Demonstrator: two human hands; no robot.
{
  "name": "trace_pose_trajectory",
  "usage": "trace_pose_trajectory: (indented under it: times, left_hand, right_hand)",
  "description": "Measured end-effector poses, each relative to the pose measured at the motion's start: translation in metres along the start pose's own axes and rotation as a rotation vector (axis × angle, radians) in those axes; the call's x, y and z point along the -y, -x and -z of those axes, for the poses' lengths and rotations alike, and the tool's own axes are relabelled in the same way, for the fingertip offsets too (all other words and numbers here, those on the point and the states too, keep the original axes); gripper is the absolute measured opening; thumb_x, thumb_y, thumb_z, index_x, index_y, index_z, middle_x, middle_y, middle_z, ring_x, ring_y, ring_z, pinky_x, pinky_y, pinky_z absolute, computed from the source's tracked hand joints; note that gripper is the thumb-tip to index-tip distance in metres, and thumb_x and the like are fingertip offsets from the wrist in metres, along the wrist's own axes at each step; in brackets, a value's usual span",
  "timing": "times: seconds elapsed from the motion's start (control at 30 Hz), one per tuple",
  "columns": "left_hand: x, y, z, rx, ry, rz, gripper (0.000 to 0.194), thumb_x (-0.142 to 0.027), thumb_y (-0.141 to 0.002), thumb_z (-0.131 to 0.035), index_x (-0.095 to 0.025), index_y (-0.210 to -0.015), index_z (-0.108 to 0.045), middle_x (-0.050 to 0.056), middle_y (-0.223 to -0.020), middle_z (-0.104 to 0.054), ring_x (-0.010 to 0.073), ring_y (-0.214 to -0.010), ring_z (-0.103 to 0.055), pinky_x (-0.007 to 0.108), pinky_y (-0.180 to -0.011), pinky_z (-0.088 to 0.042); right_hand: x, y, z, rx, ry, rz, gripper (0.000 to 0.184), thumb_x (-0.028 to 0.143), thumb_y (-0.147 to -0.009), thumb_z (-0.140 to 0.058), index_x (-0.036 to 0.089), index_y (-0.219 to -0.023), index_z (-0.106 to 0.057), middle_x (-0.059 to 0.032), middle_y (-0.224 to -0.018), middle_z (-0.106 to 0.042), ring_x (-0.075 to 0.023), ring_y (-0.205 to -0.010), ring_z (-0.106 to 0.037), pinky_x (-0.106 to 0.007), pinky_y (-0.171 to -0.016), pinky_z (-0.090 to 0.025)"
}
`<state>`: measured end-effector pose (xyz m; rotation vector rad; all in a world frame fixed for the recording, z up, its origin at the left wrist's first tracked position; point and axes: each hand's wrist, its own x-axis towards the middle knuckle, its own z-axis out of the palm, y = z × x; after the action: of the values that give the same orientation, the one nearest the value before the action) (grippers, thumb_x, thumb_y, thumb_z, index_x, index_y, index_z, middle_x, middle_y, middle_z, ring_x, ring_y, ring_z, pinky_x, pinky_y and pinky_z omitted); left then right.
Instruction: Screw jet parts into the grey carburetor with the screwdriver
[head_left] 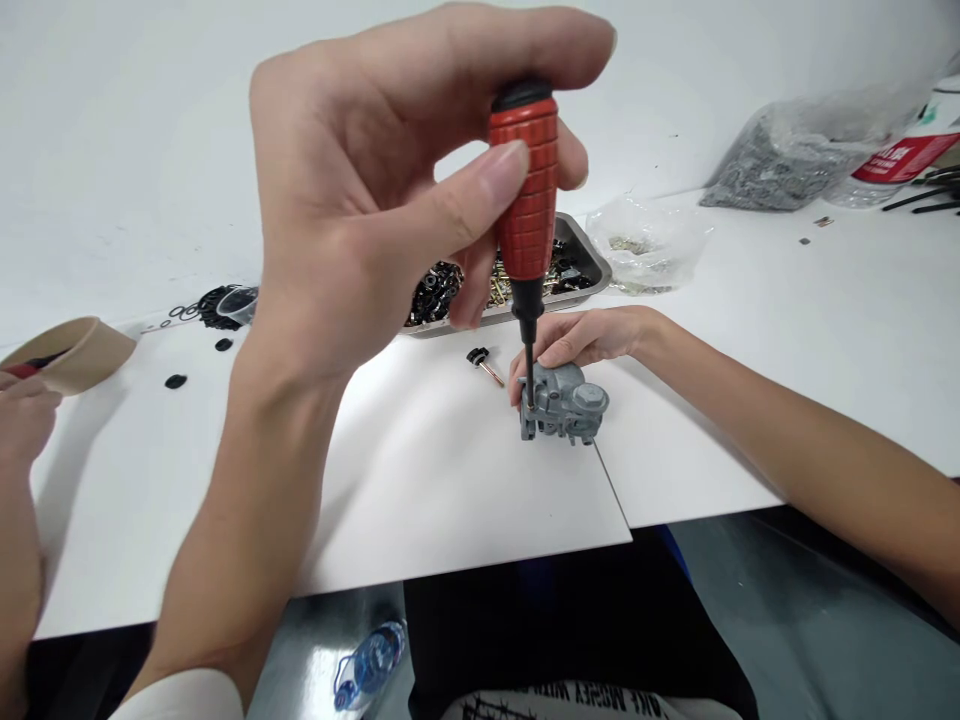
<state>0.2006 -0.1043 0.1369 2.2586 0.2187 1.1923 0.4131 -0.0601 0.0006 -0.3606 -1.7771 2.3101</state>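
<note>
My left hand [375, 170] is wrapped around a screwdriver [526, 200] with a red ribbed handle and black cap. The index finger lies over the cap and the thumb presses the handle's side. Its shaft points straight down, with the tip at a small brass-coloured spot on a grey metal carburetor [564, 400]. My right hand [574, 338] grips the carburetor from behind, low over the white table; some fingers are hidden behind it. Behind and left of the carburetor lies a small part with a black head and copper-coloured stem [486, 366].
Behind my hands is a metal tray [592, 262] of black and brass-coloured small parts. Plastic bags of parts [780, 150] stand at the back right. At far left, another person's hand [26, 415] is beside a beige ring [101, 350]. Black discs [176, 381] lie nearby.
</note>
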Motion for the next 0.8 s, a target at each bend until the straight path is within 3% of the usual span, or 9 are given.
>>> trace_pose_trajectory:
  times: [0.17,0.33,0.5,0.63,0.7,0.8]
  left_hand:
    - [0.0004,-0.0022,-0.0032,-0.117,-0.008,-0.066,0.056,-0.051,-0.095,-0.048,-0.022,-0.143,-0.048,0.003,-0.095,-0.071,0.0104,-0.065,-0.065,0.024,-0.049,-0.052]
    - [-0.0013,0.0018,-0.0027,0.025,0.019,-0.030,0.066,-0.059,-0.092,-0.046,-0.021,-0.146,-0.044,0.008,-0.109,-0.070,0.0141,-0.070,-0.067,0.026,-0.045,-0.052]
    - [0.0015,-0.0008,-0.0015,-0.058,-0.001,0.005,0.053,-0.051,-0.096,-0.047,-0.008,-0.121,-0.064,0.005,-0.103,-0.068,0.0048,-0.065,-0.062,0.018,-0.050,-0.051]
    - [0.0018,-0.0020,-0.0009,-0.046,0.089,0.047,0.062,-0.050,-0.098,-0.044,0.005,-0.120,-0.061,0.012,-0.100,-0.070,0.0133,-0.076,-0.067,0.022,-0.041,-0.048]
    - [0.0007,-0.0007,-0.0001,-0.027,0.042,0.017,0.049,-0.045,-0.095,-0.053,-0.001,-0.114,-0.065,0.006,-0.106,-0.070,0.0126,-0.082,-0.069,0.018,-0.050,-0.054]
    - [-0.0018,0.0017,0.0018,-0.023,-0.108,0.008,0.032,-0.035,-0.090,-0.065,-0.013,-0.113,-0.067,-0.005,-0.115,-0.068,0.0156,-0.102,-0.069,0.019,-0.085,-0.060]
  right_hand:
    - [0.0006,0.0006,-0.0009,-0.012,-0.002,-0.016,0.029,0.031,-0.086,-0.069,0.005,-0.100,-0.073,-0.0170,-0.118,-0.068,-0.0253,-0.109,-0.067,-0.033,-0.090,-0.057]
    - [0.0008,0.0000,-0.0004,0.012,0.005,-0.005,0.030,0.032,-0.086,-0.069,0.005,-0.098,-0.074,-0.0174,-0.117,-0.069,-0.0252,-0.109,-0.066,-0.032,-0.090,-0.057]
    - [0.0012,-0.0004,-0.0007,0.003,0.028,-0.016,0.031,0.034,-0.086,-0.068,0.006,-0.098,-0.074,-0.0170,-0.118,-0.068,-0.0258,-0.110,-0.066,-0.032,-0.090,-0.057]
    - [-0.0003,-0.0002,-0.0005,0.011,0.018,-0.009,0.029,0.033,-0.086,-0.069,0.006,-0.095,-0.075,-0.0168,-0.118,-0.068,-0.0259,-0.112,-0.065,-0.032,-0.092,-0.056]
    - [-0.0008,0.0001,-0.0002,0.011,0.005,-0.010,0.028,0.032,-0.086,-0.069,0.006,-0.095,-0.075,-0.0169,-0.117,-0.068,-0.0257,-0.112,-0.065,-0.032,-0.092,-0.056]
    - [-0.0006,0.0003,-0.0006,0.006,-0.011,-0.011,0.028,0.030,-0.087,-0.068,0.005,-0.099,-0.074,-0.0171,-0.118,-0.068,-0.0258,-0.112,-0.065,-0.033,-0.092,-0.056]
